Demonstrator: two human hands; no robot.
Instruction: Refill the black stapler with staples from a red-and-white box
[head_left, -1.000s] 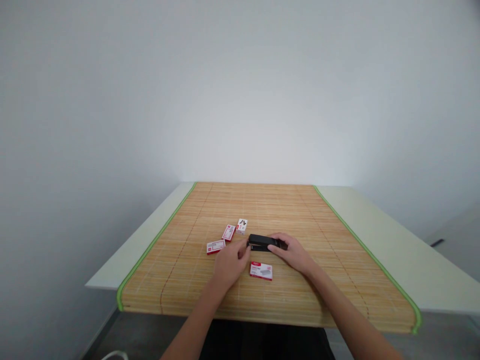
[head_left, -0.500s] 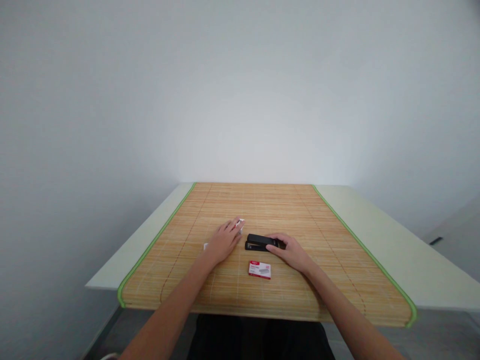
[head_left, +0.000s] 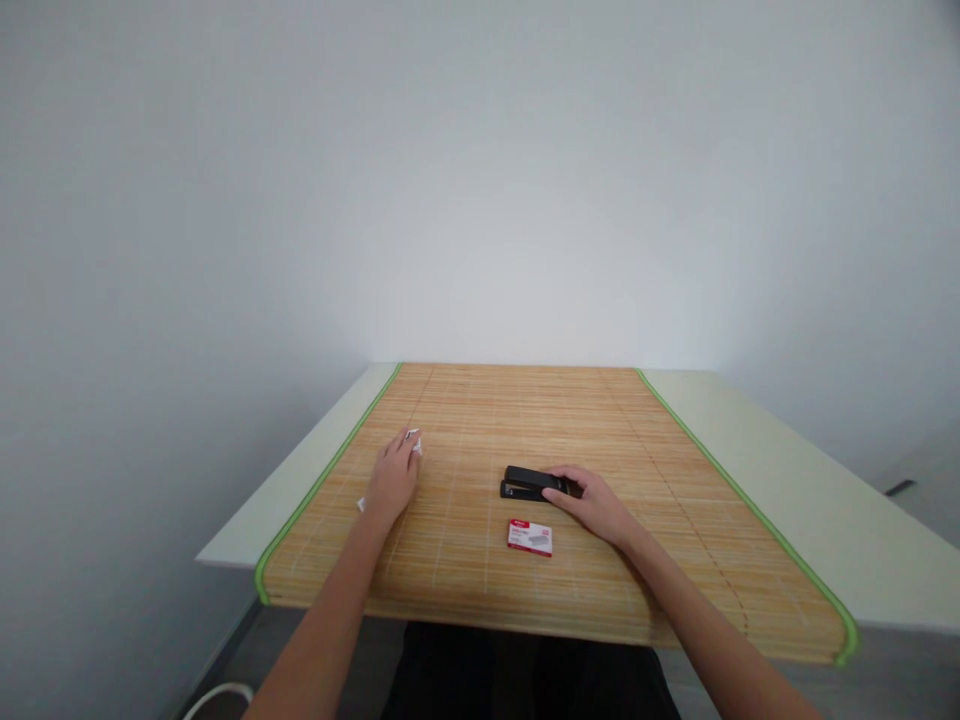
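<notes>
My left hand (head_left: 394,476) lies palm down at the left of the bamboo mat, its fingers closed over a white printed thing (head_left: 417,447). Most of that thing is hidden; a white bit also shows beside my wrist, and I cannot tell whether it is the same piece. My right hand (head_left: 587,499) grips the rear end of a black stapler (head_left: 529,479), thumb at the near side and fingers behind. The stapler rests on the mat with its front pointing left. Closer to me, a small red and white staple box (head_left: 529,538) lies flat, apart from both hands.
The bamboo mat (head_left: 525,410) with green edging covers the middle of a white table (head_left: 787,460). A pale wall (head_left: 525,200) stands behind it. My dark-clothed legs (head_left: 442,670) are under the front edge. A white curved object (head_left: 221,692) is low at the left.
My left hand has moved left across the mat, and the white printed thing has gone with it. My right hand, the stapler and the staple box have stayed; the view has shifted slightly.
</notes>
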